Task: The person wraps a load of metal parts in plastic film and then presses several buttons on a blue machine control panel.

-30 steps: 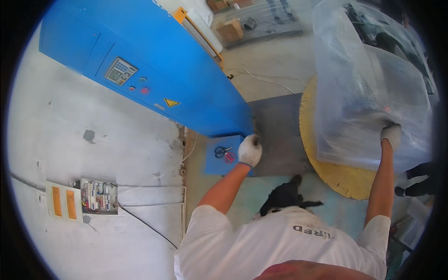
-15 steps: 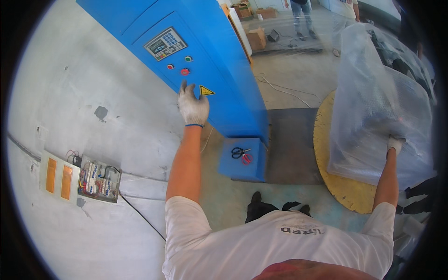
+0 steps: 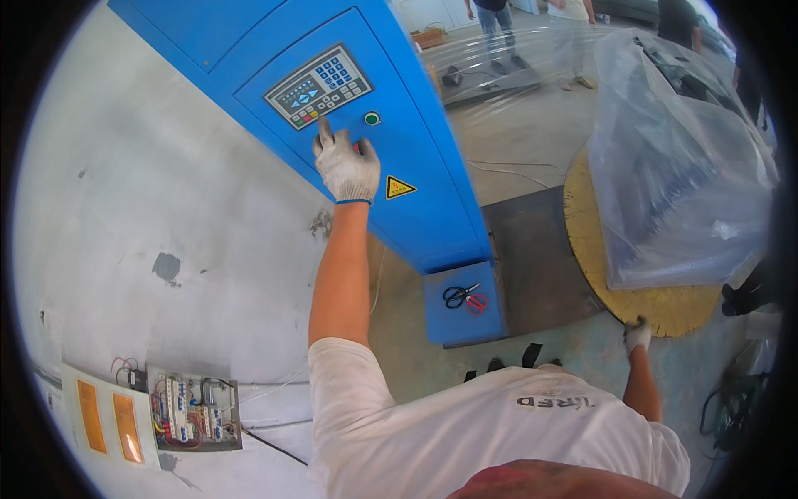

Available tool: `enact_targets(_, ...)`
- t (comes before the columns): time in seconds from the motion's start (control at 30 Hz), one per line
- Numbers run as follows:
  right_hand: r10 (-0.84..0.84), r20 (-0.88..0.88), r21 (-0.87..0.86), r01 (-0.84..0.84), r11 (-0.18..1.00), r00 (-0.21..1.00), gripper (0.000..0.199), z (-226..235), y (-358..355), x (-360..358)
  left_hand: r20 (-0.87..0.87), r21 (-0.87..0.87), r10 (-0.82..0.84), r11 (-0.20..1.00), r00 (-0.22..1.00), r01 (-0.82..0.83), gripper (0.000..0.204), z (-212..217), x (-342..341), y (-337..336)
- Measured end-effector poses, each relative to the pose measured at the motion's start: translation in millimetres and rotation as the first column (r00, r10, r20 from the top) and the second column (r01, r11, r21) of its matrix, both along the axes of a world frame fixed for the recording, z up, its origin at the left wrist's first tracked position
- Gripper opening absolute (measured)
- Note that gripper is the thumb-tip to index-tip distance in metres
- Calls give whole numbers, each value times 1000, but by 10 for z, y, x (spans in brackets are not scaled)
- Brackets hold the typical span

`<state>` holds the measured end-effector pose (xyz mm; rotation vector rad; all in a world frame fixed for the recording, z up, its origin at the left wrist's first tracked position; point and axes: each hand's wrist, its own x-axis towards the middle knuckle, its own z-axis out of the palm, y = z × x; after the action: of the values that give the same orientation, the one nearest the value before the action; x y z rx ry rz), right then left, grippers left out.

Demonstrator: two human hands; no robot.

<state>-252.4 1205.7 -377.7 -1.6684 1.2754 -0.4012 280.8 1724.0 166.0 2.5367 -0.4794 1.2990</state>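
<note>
My left hand [image 3: 347, 165], in a white glove with greyed fingertips, is raised over the front of a tall blue machine cabinet [image 3: 432, 158]. Its index finger reaches the lower keys of a control panel [image 3: 319, 86], with the thumb apart. A green button [image 3: 372, 119] sits just right of the fingers; a red one is mostly covered by the hand. My right hand [image 3: 637, 334], also gloved, hangs by the near edge of a round yellow turntable [image 3: 665, 309], fingers loosely bent and apart, holding nothing visible. On the turntable stands a bulky load wrapped in clear plastic film [image 3: 673, 183].
Black-handled and red-handled scissors [image 3: 467, 297] lie on a blue box [image 3: 445, 326] at the cabinet's foot. A dark metal plate [image 3: 536, 258] joins cabinet and turntable. An uncovered electrical box [image 3: 195, 412] is on the left wall. Several people stand at the back; cables cross the floor.
My left hand has moved up from below the buttons to the panel's lower keys. My right hand has left the wrapped load and dropped nearer to me. The load has turned somewhat.
</note>
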Motion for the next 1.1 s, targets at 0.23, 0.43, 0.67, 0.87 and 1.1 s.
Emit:
enact_targets(0.23, -142, -315, 387, 264, 883, 938, 63, 44, 1172, -1005, 97, -6, -68, 998, 993, 69, 29, -102, 320, 25)
enact_targets(0.43, 9, -482, 357, 188, 915, 876, 61, 564, 1405, -941, 82, 14, -72, 997, 994, 72, 27, -3, 331, 91)
enact_targets(0.67, -70, -450, 329, 238, 914, 890, 57, 596, 1128, -1027, 108, 51, -99, 994, 989, 94, 25, 7, 353, 56)
enact_targets(0.87, -89, -395, 354, 241, 904, 914, 58, 601, 1120, -932, 37, -6, -54, 999, 998, 54, 25, 22, 386, 71)
enact_targets(1.1, -17, -406, 370, 182, 911, 914, 55, 482, 1142, -908, -12, -94, -108, 990, 994, 106, 14, -30, 511, 197)
